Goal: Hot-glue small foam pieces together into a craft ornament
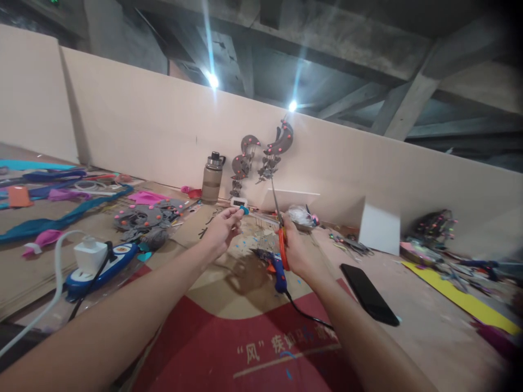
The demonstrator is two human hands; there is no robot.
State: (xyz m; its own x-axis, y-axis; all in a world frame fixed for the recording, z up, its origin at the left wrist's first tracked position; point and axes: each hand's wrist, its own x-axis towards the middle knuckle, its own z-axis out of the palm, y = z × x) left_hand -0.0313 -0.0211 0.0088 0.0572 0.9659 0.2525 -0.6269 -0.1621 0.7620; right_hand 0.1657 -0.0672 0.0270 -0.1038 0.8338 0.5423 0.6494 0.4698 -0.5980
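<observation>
Pinched between the fingertips of my left hand (226, 230) is a small blue-green piece (244, 210). My right hand (297, 247) grips a pair of scissors (283, 247) by the red handles, blades pointing up and away. Below the hands, a blue glue gun (278, 272) lies on a red and tan cardboard sheet (204, 337), its black cord trailing right. Tiny blue scraps are scattered around it. Grey crescent ornaments with pink dots (281, 141) stand against the board wall beyond the scissors.
At left are a blue power strip (126, 253) with a white plug, grey dotted pieces (147, 215) and coloured felt strips (61, 218). A water bottle (212, 179) stands at the back. On the right lie a black phone (369, 294), yellow sheet (461, 296) and white card (379, 226).
</observation>
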